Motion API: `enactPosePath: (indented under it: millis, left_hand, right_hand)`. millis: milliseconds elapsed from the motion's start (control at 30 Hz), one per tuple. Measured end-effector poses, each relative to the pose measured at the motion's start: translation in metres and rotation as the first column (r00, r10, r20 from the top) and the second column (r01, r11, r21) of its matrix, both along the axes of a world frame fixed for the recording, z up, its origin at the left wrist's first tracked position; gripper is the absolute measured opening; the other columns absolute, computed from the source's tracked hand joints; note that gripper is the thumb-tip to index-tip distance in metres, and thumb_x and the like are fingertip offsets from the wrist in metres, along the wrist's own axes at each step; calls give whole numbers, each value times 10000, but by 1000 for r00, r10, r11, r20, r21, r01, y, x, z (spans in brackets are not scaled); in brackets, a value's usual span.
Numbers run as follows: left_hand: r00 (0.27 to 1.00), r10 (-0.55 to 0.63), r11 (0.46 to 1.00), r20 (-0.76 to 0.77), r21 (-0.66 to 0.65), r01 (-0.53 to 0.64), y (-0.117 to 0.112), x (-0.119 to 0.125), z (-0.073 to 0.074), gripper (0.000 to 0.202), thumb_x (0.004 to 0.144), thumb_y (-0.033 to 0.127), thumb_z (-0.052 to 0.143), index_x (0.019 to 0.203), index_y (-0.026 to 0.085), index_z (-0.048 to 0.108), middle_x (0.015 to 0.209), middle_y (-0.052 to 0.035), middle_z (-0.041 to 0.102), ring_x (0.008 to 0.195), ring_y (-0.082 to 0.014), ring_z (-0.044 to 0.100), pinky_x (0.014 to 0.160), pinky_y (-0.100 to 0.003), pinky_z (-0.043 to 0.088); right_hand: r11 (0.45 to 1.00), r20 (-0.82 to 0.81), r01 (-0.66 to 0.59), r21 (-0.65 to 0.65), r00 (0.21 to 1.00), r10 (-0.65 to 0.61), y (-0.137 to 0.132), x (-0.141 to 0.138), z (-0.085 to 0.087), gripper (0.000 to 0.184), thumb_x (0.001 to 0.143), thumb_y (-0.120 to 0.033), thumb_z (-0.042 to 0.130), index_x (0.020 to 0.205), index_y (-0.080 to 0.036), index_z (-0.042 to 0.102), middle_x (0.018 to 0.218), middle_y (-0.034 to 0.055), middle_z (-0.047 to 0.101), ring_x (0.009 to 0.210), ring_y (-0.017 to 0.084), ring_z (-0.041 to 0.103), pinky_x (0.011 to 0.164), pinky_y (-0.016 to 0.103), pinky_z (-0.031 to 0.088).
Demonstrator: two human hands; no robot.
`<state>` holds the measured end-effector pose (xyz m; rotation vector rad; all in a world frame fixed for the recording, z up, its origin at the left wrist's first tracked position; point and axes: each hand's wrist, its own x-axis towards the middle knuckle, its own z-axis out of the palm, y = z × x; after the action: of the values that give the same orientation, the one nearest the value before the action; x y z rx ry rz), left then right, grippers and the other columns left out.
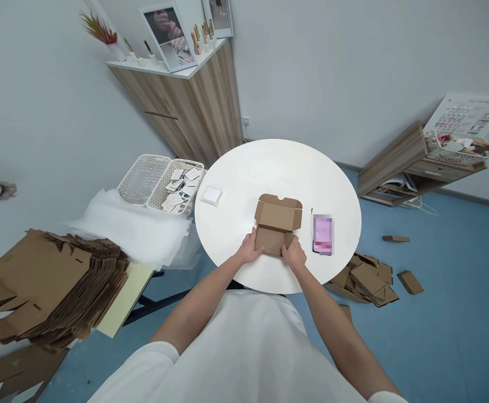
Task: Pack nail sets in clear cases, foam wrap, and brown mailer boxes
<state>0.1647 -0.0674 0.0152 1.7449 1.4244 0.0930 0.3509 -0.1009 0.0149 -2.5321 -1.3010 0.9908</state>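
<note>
A small brown cardboard box [277, 223] stands on the round white table [269, 168] with its lid folded back and open. My left hand [250, 249] grips the box's near left corner, fingers curled against its side. My right hand [294, 252] holds the near right corner in the same way. Both hands rest at the table's near edge.
A phone [323, 234] lies right of the box, a small white pad [211, 195] to its left. Two white baskets [160, 182] and white foam sheets [131, 226] sit left of the table. A stack of flat cardboard blanks [51, 282] lies far left. Folded boxes [368, 278] litter the blue floor.
</note>
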Motion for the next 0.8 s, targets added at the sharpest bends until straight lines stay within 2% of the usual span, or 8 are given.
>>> enactPosePath:
  millis: [200, 333, 433, 533, 700, 800]
  left_hand:
    - [1000, 0, 1000, 9, -4, 0, 4, -2, -1, 852, 757, 436, 467, 1360, 172, -74, 1280, -124, 357, 1193, -253, 334, 931, -365, 325]
    - [999, -23, 1000, 34, -5, 23, 9, -5, -4, 849, 754, 415, 477, 1363, 168, -61, 1279, -127, 361, 1195, -250, 330, 949, -373, 307]
    - [998, -40, 999, 55, -9, 40, 13, -11, -7, 840, 757, 413, 473, 1365, 162, -50, 1276, -130, 365, 1184, -246, 343, 944, -369, 315]
    - [995, -52, 999, 91, -5, 52, 16, -22, -9, 800, 771, 419, 454, 1365, 162, -15, 1270, -127, 370, 1159, -231, 371, 936, -358, 330]
    - [985, -26, 999, 168, 25, 22, 29, -57, -4, 611, 799, 419, 422, 1321, 194, 196, 1239, -104, 395, 1075, -211, 446, 904, -355, 372]
    - [977, 93, 981, 190, 148, -122, 52, -89, 3, 488, 814, 416, 400, 1246, 202, 319, 1226, -93, 393, 1109, -207, 418, 939, -346, 348]
  right_hand:
    - [999, -10, 15, 30, 1000, -15, 0, -1, 1, 536, 773, -379, 395, 1253, -196, 242, 1092, 150, 495, 933, 293, 534, 719, 408, 376]
    - [997, 31, 35, 63, 999, -37, -2, -3, -1, 603, 774, -388, 392, 1302, -202, 167, 1161, 149, 437, 971, 285, 510, 744, 395, 384]
    - [985, 88, 56, 166, 994, -71, -5, -5, -4, 657, 762, -374, 411, 1322, -185, 125, 1194, 152, 393, 1049, 290, 451, 777, 374, 386]
    - [950, 163, 48, 307, 981, -103, -6, -13, -1, 651, 754, -355, 419, 1313, -150, 155, 1244, 164, 328, 1143, 298, 347, 867, 379, 341]
    - [887, 322, -24, 461, 936, -141, 4, -56, 26, 586, 771, -321, 388, 1298, -154, 193, 1346, 158, 166, 1226, 314, 188, 951, 465, 213]
    - [872, 300, -127, 472, 954, -23, 28, -100, 44, 578, 772, -340, 387, 1298, -180, 208, 1357, 141, 166, 1217, 308, 214, 944, 485, 216]
